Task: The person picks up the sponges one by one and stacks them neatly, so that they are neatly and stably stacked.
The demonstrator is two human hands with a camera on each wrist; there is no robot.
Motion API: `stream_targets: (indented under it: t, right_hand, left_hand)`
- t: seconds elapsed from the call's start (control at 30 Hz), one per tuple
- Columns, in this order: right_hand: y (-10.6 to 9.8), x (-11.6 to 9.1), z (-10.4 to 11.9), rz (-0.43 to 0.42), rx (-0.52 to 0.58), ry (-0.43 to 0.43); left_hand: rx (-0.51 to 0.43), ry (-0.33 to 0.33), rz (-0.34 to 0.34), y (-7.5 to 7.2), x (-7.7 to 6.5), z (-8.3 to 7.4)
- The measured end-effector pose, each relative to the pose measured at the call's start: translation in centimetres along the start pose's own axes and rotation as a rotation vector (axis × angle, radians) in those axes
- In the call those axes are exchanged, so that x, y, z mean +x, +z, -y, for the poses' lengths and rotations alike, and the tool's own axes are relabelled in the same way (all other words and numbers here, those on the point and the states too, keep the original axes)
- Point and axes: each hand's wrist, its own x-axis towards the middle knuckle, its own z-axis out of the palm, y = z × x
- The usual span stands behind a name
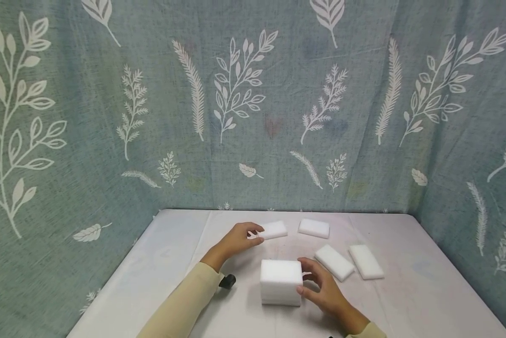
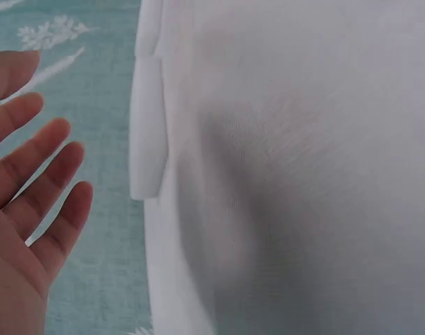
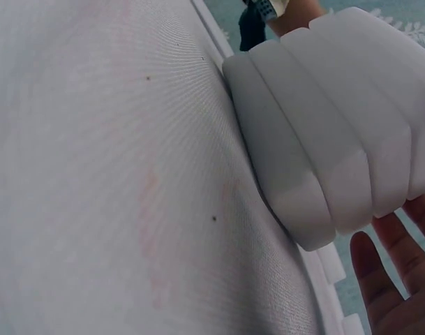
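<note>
Now our right hand (image 1: 326,292) grips the white stack (image 1: 281,281) at its three o'clock side; our left hand (image 1: 237,238), fingers relaxed, hovers by a white block (image 1: 276,229) at the stack's twelve. On the bench (image 1: 430,300), another block (image 1: 314,228) lies at one, while two slanted blocks (image 1: 367,262) crowd two o'clock, just past our right hand.

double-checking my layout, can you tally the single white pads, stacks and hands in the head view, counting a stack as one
Single white pads: 4
Stack of white pads: 1
Hands, left hand and right hand: 2
Total: 7
</note>
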Motion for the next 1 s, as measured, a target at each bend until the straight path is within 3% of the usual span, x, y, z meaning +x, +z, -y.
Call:
stream_targets:
  t: [0.3, 0.43, 0.53, 0.77, 1.0]
  right_hand:
    - [-0.1, 0.0, 0.5, 0.010, -0.003, -0.008]
    - [-0.1, 0.1, 0.5, 0.016, 0.009, -0.002]
    - [-0.1, 0.1, 0.5, 0.019, 0.007, -0.003]
    - [0.1, 0.5, 1.4, 0.006, -0.027, -0.012]
    - [0.1, 0.4, 1.2, 0.002, -0.024, 0.005]
  left_hand:
    - [0.078, -0.127, 0.017, 0.6, 2.4, 1.4]
    - [0.087, -0.144, 0.020, 1.0, 3.2, 2.1]
    - [0.077, -0.163, 0.008, 1.4, 3.5, 2.8]
    - [0.012, -0.288, 0.001, 2.0, 3.9, 3.8]
    - [0.022, -0.321, 0.044, 2.1, 4.4, 4.3]
